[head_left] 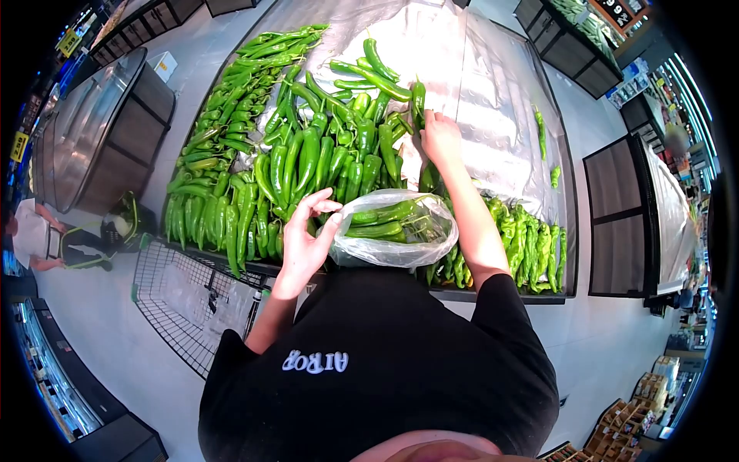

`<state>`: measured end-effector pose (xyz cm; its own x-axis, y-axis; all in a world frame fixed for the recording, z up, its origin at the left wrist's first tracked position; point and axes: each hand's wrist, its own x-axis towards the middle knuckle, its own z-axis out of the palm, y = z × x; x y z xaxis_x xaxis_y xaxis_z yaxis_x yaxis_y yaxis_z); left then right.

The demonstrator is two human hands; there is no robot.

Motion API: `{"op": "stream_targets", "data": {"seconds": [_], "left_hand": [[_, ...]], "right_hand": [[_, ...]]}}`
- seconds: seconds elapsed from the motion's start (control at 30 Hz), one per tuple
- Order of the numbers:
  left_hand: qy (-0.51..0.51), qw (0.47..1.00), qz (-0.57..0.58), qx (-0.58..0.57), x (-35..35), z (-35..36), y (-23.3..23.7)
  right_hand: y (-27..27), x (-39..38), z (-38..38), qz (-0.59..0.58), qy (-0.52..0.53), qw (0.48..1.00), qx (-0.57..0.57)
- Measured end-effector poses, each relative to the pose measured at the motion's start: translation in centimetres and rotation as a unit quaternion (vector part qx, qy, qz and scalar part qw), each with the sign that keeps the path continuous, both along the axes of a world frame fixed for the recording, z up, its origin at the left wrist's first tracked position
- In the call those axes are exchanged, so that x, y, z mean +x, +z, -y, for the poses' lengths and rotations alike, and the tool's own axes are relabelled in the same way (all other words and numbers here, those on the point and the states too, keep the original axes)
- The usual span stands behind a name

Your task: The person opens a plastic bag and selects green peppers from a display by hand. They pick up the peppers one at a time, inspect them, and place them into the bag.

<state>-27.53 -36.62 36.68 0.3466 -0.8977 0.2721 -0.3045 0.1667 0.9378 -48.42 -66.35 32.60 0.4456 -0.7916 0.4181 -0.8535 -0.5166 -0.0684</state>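
My left hand (308, 237) has its thumb and fingers closed at the left rim of a clear plastic bag (394, 252). Several long green peppers (382, 219) lie inside this bag, in front of my chest. Stretched out past the bag, my right hand (442, 140) has its fingers closed at a single green pepper (418, 97); part of the grip is hidden by the hand. A heap of loose green peppers (308, 158) lies left of that hand on the display stand.
Neat rows of peppers (223, 115) line the stand's left side, and paler ones (531, 250) sit at its front right. Silvery sheeting (493, 100) covers its surface. A wire shopping cart (185, 296) stands at my left. Another person (37, 235) is farther left.
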Motion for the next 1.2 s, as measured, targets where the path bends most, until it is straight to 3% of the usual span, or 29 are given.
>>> {"op": "stream_targets", "data": {"seconds": [0.07,0.17,0.27,0.3,0.37,0.5,0.57,0.63,0.7,0.77,0.9,1.03,1.2], "left_hand": [[-0.002,1.000,-0.007,-0.005,0.0,-0.2,0.2],[-0.003,1.000,-0.004,-0.007,0.1,-0.5,0.1],[0.003,1.000,0.006,-0.012,0.2,-0.8,0.1],[0.003,1.000,0.013,-0.011,0.2,-0.9,0.0],[0.001,1.000,0.020,-0.010,0.2,-0.8,-0.1],[-0.001,0.999,0.035,-0.016,-0.2,-0.3,0.5],[-0.013,0.999,0.029,-0.014,-0.8,0.0,1.4],[-0.006,0.999,0.035,-0.002,-1.7,-0.1,2.4],[-0.049,0.997,0.049,-0.025,-1.2,-0.2,2.0],[-0.066,0.995,0.060,-0.041,-1.1,-0.4,1.9],[-0.046,0.994,0.079,-0.058,-1.3,-0.5,2.9],[-0.041,0.992,0.089,-0.077,-1.3,-0.2,2.7],[-0.022,0.999,0.005,-0.043,-1.8,-0.1,2.5]], "right_hand": [[-1.0,0.4,1.2,-0.069,-0.019,0.997,-0.008],[-0.6,0.0,1.7,-0.024,0.000,0.999,-0.026],[4.1,-0.5,-1.4,0.149,0.035,0.987,-0.048],[5.8,-0.8,-3.0,0.225,0.050,0.973,-0.007],[8.6,-1.3,-6.1,0.372,0.077,0.922,0.076],[8.6,-2.8,-10.8,0.556,0.277,0.779,0.083],[9.0,-3.5,-14.9,0.622,0.273,0.694,0.239],[7.8,-3.5,-17.3,0.650,0.293,0.636,0.296],[6.9,-3.6,-19.0,0.647,0.310,0.612,0.333],[6.1,-4.1,-19.8,0.635,0.304,0.621,0.346],[4.9,-4.9,-20.4,0.678,0.277,0.571,0.371],[4.3,-5.2,-20.7,0.692,0.244,0.567,0.375],[3.6,-5.5,-20.6,0.666,0.234,0.607,0.367]]}}
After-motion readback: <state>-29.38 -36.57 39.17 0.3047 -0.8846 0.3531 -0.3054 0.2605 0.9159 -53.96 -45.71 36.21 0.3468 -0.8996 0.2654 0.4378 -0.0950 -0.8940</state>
